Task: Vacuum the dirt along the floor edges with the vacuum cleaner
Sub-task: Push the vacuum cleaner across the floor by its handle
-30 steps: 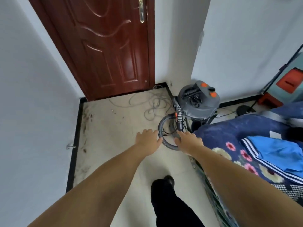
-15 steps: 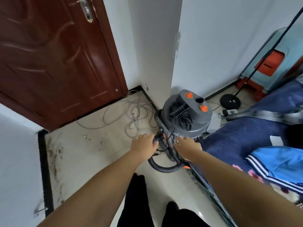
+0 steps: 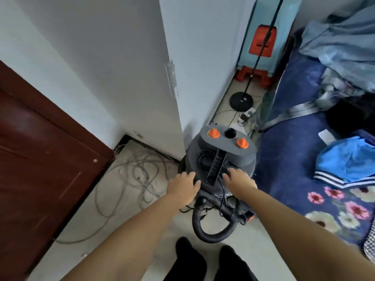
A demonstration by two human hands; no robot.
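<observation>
While I look down, my left hand (image 3: 183, 187) and right hand (image 3: 239, 182) rest with relaxed fingers on the grey drum-shaped vacuum cleaner (image 3: 221, 157); black ribbed hose (image 3: 211, 226) loops below.

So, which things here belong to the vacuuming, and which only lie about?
For the job: vacuum, hose, left hand, right hand, both on the vacuum top.

Lying about: loose cable, door, bed, stools, stand.
</observation>
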